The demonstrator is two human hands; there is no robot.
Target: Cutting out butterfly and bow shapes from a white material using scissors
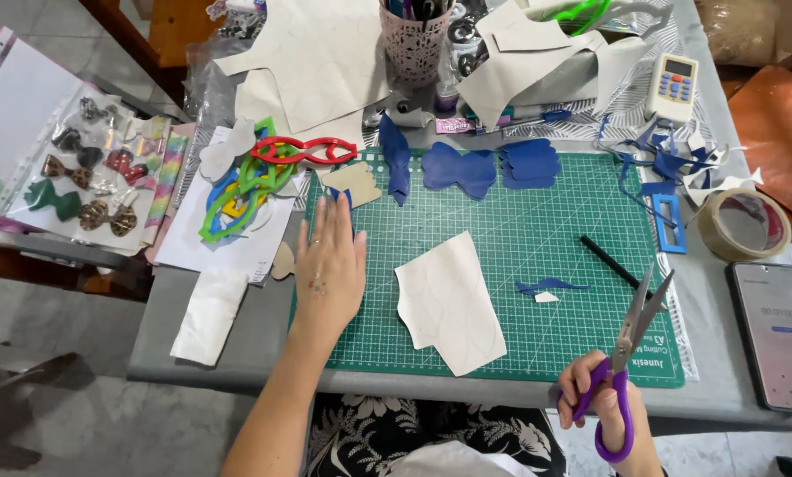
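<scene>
Head view: left hand (328,265) lies flat, palm down, fingers spread, on the left edge of the green cutting mat (519,221); it grips nothing. Fingertips sit just below a small tan cut shape (353,182) at the mat's top left corner. Right hand (601,402) is closed around the purple handles of a pair of scissors (630,340), held at the near right edge of the table, blades slightly parted and pointing up and away over the mat's lower right corner. Between the hands a pale sheet piece (449,302) with faint traced outlines lies flat on the mat, touched by neither hand. Along the mat's top edge: blue cut bow pieces (459,168), side by side. A black pencil (610,261) lies at an angle right of centre, with a thin blue offcut (550,284) just beside it. Off the mat, left: red, green and blue plastic templates (263,172) stacked on white paper. Right: roll of tape (744,223), a phone (777,331) with its screen lit, blue scraps (670,163). Far edge: pink pen cup (413,44), more pale sheets (312,66), a small calculator (671,87).
</scene>
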